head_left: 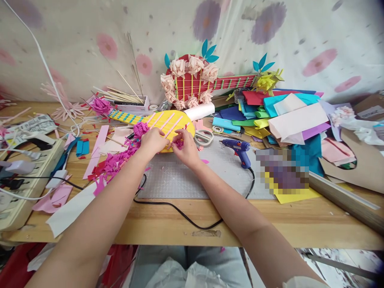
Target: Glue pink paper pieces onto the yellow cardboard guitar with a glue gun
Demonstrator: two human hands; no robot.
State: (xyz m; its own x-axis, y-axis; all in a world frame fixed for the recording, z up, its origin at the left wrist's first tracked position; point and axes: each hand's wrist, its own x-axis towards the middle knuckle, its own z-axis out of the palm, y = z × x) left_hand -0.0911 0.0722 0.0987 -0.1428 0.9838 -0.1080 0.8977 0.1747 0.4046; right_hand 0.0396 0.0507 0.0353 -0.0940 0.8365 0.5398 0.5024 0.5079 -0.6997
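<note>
1. the left hand (153, 142) lies curled over the lower edge of a yellow paper guitar (168, 125), fingers pressed down on it; the fingertips are tucked out of sight, so whether they pinch anything cannot be told.
2. the right hand (186, 147) is just beside it, thumb and fingers pinched on a small pink paper flower (179, 144), most of which is hidden by the fingers.
3. the yellow paper guitar rests at the far edge of a grey cutting mat (180, 180) on the wooden table (300, 224); its neck points left, and its near rim is covered by both hands.
4. pink paper scraps (115, 164) lie left of the mat.
5. a blue glue gun (238, 150) stands to the right, well apart from the hands, its black cord trailing across the mat.
6. scissors (204, 137) lie near the right hand, partly hidden behind it.
7. a blurred patch right of the glue gun cannot be made out.
8. a red paper guitar (192, 82) leans on the wall, its lower part hidden by a white roll (200, 111).
</note>
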